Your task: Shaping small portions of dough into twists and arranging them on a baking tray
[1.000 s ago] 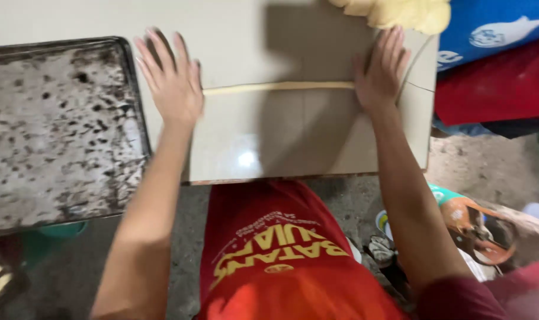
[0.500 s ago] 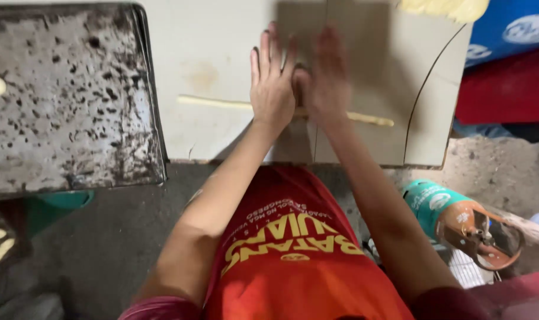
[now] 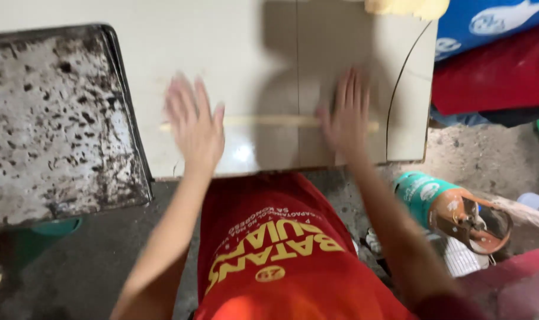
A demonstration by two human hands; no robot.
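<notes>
Dough rope [image 3: 269,121] thin, pale, on tiled slab [image 3: 252,53]; left hand [image 3: 193,127], right hand [image 3: 346,112] spread flat on it; blue package [image 3: 494,21] far right.

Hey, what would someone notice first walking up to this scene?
Two flat hands, left hand and right hand, pressing a thin pale dough rope across the cream tiled tabletop. To the left sits a battered, black-speckled baking tray; on the floor at right lies a teal gas cylinder.
</notes>
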